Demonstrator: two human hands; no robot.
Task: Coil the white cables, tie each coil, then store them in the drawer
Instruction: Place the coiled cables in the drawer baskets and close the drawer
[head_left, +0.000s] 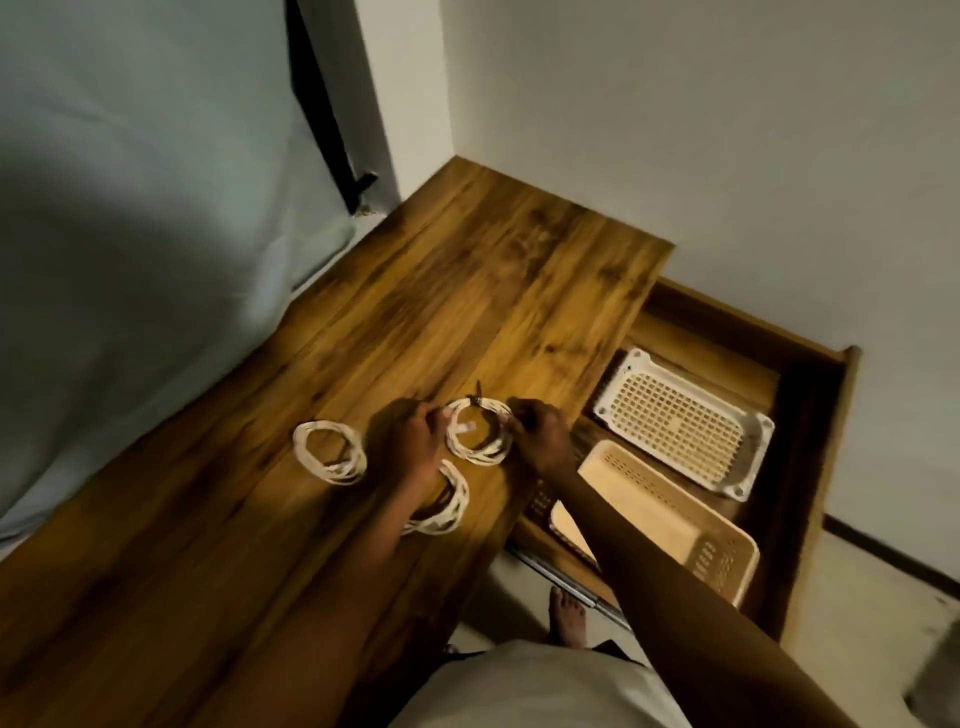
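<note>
Here, on the brown wooden desk top (467, 291), both hands hold one round coil of white cable (480, 432), bound at its far edge by a dark tie (476, 398). The left hand (410, 441) pinches its left rim; the right hand (540, 441) pinches its right rim. A second white coil (330, 452) lies to the left, a third (447, 512) partly under the left forearm. The open wooden drawer (810, 415) holds a white perforated plastic tray (680, 421) and a beige plastic basket (649, 514).

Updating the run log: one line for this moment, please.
stage: tying | left hand, right hand: hold middle coil on desk | other coils: two, on desk | drawer: open
</note>
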